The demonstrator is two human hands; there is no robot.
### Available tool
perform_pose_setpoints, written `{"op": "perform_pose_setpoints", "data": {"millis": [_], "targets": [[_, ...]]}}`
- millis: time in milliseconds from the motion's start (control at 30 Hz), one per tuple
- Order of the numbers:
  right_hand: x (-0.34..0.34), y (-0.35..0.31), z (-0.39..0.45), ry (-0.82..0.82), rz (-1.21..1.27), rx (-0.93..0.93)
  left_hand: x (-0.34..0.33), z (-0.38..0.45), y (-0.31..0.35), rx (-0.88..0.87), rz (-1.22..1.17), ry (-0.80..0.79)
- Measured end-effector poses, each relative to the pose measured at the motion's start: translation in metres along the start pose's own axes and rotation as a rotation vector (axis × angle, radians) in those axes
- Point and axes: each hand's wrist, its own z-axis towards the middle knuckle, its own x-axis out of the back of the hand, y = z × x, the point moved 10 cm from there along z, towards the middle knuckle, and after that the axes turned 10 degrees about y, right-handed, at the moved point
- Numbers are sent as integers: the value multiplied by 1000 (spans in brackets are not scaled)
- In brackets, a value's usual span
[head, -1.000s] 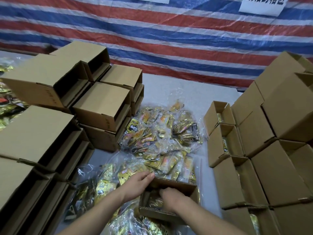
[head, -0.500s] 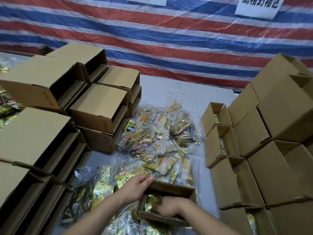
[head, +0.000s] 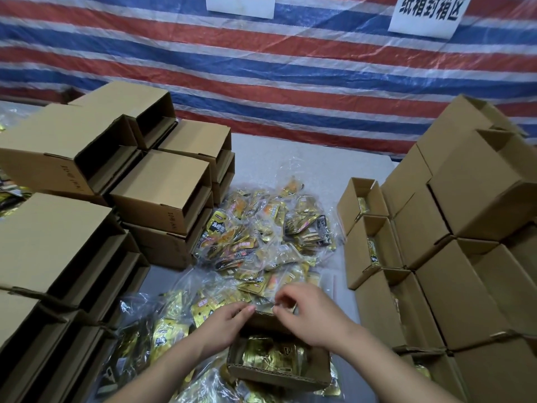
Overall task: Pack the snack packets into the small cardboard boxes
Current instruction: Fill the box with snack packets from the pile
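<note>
Two stacks of cardboard boxes flank the grey table [head: 305,158]: empty boxes [head: 162,187] lying on their sides at the left, and filled boxes [head: 374,245] standing open-topped at the right with gold wrappers showing inside; between them spreads the pile of snack packets [head: 261,237] in clear bags, reaching down to the near edge; at the bottom centre sits the small box [head: 279,365] being packed, gold packets already lying flat inside it. Half a second ago the right hand [head: 308,312] was down inside this box pressing packets in; now it is out and above the far rim, fingers curled, thumb and forefinger drawn together, though whether they pinch the far flap or nothing I cannot tell; the left hand [head: 223,324] rests at the far left corner with fingers bent onto the same edge. That shift suggests filling is done for this box, and closing the flap, or fetching more packets, comes next.
</note>
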Motion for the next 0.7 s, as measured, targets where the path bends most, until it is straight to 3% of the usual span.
{"op": "perform_pose_setpoints", "data": {"millis": [167,300,433,600,700], "targets": [[-48,27,-8,-276,-328,2,3,0,-3,22,-3,11],[-58,37,-8,-160,-365,12,2,-2,-6,48,16,-8],[-58,39,-7,-143,-316,25,29,11,-11,57,23,134],[-53,39,-13,-100,-311,52,71,45,-30,-25,672,272],[-54,41,-15,-102,-318,45,92,56,-39,-28,863,385]]}}
